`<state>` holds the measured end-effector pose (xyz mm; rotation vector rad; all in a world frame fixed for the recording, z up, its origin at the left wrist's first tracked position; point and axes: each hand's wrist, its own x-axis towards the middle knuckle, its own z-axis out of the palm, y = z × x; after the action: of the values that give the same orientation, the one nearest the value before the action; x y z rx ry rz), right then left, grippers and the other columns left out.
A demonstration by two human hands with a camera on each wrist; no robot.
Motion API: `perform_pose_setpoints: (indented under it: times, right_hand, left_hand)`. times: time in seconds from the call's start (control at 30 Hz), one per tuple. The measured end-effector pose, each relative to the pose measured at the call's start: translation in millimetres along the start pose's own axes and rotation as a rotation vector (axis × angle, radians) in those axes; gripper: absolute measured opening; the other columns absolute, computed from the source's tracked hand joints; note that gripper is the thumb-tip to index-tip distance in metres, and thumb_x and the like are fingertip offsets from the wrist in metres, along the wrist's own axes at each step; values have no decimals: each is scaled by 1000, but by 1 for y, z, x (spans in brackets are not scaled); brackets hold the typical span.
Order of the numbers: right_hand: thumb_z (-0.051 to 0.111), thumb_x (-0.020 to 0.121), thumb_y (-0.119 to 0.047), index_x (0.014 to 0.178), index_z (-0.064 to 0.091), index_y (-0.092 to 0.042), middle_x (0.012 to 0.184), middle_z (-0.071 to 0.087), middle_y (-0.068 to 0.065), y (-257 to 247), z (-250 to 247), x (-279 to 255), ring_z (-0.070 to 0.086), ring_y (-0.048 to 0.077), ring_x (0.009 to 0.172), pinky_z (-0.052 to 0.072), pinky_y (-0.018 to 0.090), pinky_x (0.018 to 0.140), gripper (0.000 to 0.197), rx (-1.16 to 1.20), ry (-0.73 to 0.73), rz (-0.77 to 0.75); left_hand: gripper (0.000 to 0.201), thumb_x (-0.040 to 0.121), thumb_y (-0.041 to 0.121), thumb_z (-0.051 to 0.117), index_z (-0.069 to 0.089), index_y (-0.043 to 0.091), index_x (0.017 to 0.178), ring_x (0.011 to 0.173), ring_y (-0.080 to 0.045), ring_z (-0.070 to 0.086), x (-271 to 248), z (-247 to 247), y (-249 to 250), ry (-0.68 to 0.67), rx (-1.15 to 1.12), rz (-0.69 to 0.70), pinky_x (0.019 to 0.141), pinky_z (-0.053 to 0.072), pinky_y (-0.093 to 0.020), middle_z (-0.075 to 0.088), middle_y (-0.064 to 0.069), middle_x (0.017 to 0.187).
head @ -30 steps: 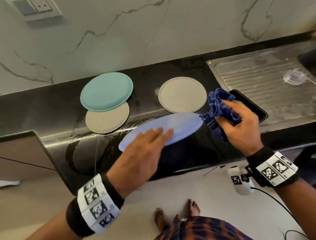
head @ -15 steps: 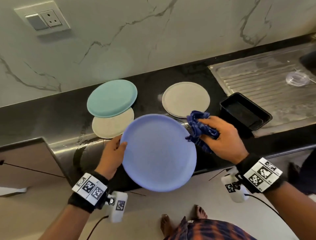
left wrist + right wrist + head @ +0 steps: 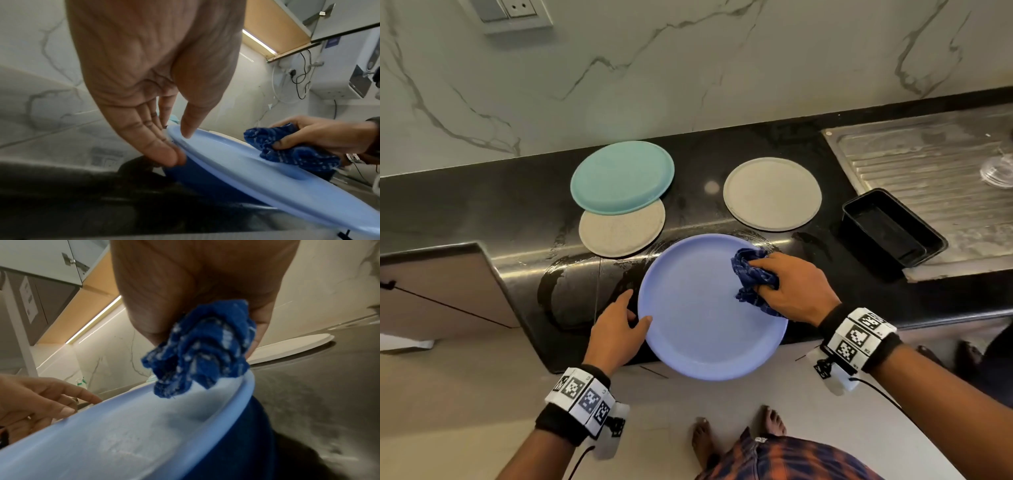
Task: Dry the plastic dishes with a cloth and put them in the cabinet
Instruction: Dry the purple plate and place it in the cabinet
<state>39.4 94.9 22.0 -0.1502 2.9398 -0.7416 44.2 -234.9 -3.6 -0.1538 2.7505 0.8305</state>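
Note:
A lilac-blue plastic plate point(image 3: 698, 318) hangs face up past the black counter's front edge, tilted. My left hand point(image 3: 637, 312) pinches its left rim, thumb on top and fingers under the edge, as the left wrist view shows for the hand point(image 3: 179, 147) and the plate point(image 3: 267, 178). My right hand point(image 3: 761, 278) grips a bunched blue patterned cloth point(image 3: 745, 270) and presses it on the plate's upper right face. In the right wrist view the cloth point(image 3: 201, 356) touches the plate point(image 3: 123, 434) near its rim.
On the counter lie a teal plate point(image 3: 621, 176) overlapping a beige plate point(image 3: 619, 233), another beige plate point(image 3: 772, 193) and a black tray point(image 3: 890, 229). A steel drainboard point(image 3: 928, 161) lies at the right. A lower cabinet door point(image 3: 441, 287) stands open at the left.
My left hand shifted from lying flat on the plate to pinching its left rim, and the plate turned face up toward me. The cloth moved from beside the plate onto its face.

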Motion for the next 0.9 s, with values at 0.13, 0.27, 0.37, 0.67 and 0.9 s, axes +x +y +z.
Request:
perform_pose_setpoints:
  times: [0.13,0.27,0.37,0.67,0.9]
  right_hand:
    - [58,87,-36,128,60,-31,124,62,-3,-9,13,25,59,25,110,49,35,84,41,-156,-132,61]
    - [53,93,-36,128,57,-19,129,55,6,-35,38,52,54,30,114,47,38,89,39,-285,-188,64]
    - [59,91,-43,139,49,-19,137,49,7,-69,59,57,51,33,115,47,40,90,54,-349,-224,-26]
    - [68,82,-24,126,64,-28,128,58,0,-66,62,5,54,32,98,51,43,71,45,-344,-484,-654]
    - [60,88,-33,135,58,-27,137,49,6,-27,29,78,46,32,115,46,39,92,47,-414,-156,-119]
  left_hand:
    - [60,97,15,60,36,29,150,69,-16,71,-9,3,-3,-118,-287,-51,66,62,-34,68,-5,87]
    - [58,96,9,60,40,30,146,76,-27,71,-6,5,-2,-129,-466,-118,65,63,-37,66,-13,90]
    - [55,97,10,56,39,33,144,80,-29,70,-5,9,-4,-142,-498,-143,63,62,-37,63,-19,93]
    - [49,94,5,50,43,39,129,83,-35,68,-2,11,0,-174,-496,-142,57,61,-36,61,-19,88]
    - [55,98,4,50,42,38,141,78,-33,72,-3,6,-3,-206,-583,-150,65,62,-39,65,-21,94]
